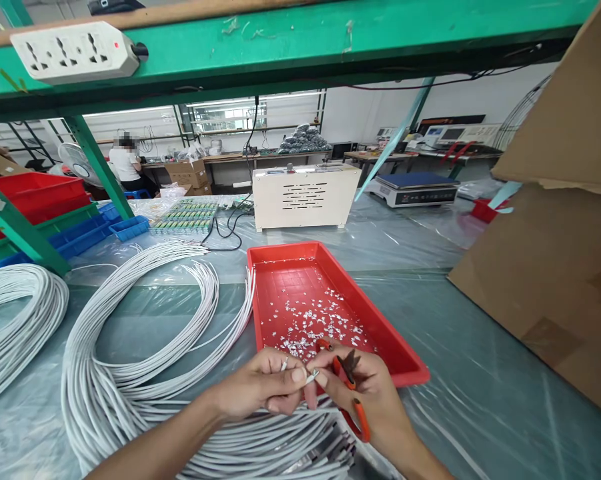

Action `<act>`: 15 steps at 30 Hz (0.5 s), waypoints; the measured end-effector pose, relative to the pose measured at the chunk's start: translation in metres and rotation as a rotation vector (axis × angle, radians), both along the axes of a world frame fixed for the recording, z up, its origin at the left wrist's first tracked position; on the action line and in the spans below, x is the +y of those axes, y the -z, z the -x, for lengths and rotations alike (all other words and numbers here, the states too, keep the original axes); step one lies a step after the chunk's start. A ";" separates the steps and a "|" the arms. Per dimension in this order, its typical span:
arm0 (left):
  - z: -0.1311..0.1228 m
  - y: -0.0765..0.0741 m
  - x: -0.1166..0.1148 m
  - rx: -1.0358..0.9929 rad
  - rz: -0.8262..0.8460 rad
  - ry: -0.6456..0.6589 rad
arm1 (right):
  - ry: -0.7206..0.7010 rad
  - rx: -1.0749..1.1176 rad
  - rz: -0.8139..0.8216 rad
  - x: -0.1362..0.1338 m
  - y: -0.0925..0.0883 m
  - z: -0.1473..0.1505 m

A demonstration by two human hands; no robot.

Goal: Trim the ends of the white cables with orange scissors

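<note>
Left hand: (267,387) reaches in from lower left, wrist low, fingers curled, thumb and forefinger pinching one white cable (311,377) near its tip
Cable position: between the two hands, at the tray's near edge
Right hand: (377,383) enters from lower right, fingers bent round the orange-handled cutters (363,421), thumb at the cable tip, close against the left fingertips
Cutter blades: dark, standing above the right hand, away from the cable
Count, coils: two large white cable coils (83,353), one at far left, one beside the tray
Count, tray: one red tray (380,327)
Count, scraps: many white scraps (305,327), too small to number
Count, behind: one cream box (305,197), then one scale (414,190)
Left edge: coils crowd the table (460,353) up to the tray's left side
Far edge: narrow bare strip between tray and cream box
Right edge: open table from tray to cardboard box (545,287)
</note>
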State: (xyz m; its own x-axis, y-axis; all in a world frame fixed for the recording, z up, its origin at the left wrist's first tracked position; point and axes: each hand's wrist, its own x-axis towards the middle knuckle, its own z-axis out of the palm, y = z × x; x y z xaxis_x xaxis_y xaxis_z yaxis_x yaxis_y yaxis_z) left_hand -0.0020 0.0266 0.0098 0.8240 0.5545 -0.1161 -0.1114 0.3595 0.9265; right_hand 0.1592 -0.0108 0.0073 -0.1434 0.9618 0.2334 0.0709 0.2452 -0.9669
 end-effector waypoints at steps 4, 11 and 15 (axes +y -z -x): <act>0.001 0.002 -0.001 0.025 0.066 0.140 | 0.079 -0.132 -0.156 0.002 0.003 -0.002; -0.001 0.007 0.000 0.073 0.045 0.050 | 0.227 -0.250 -0.280 0.006 0.007 -0.013; -0.001 0.006 0.002 0.105 0.031 0.008 | 0.294 -0.451 -0.271 0.012 0.009 -0.023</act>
State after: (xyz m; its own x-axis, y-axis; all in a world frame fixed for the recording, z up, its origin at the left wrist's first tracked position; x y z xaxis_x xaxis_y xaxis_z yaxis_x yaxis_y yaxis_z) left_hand -0.0007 0.0286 0.0035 0.8109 0.5428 -0.2189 -0.0113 0.3885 0.9214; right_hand 0.1822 0.0015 -0.0017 -0.0225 0.8908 0.4539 0.5617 0.3869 -0.7313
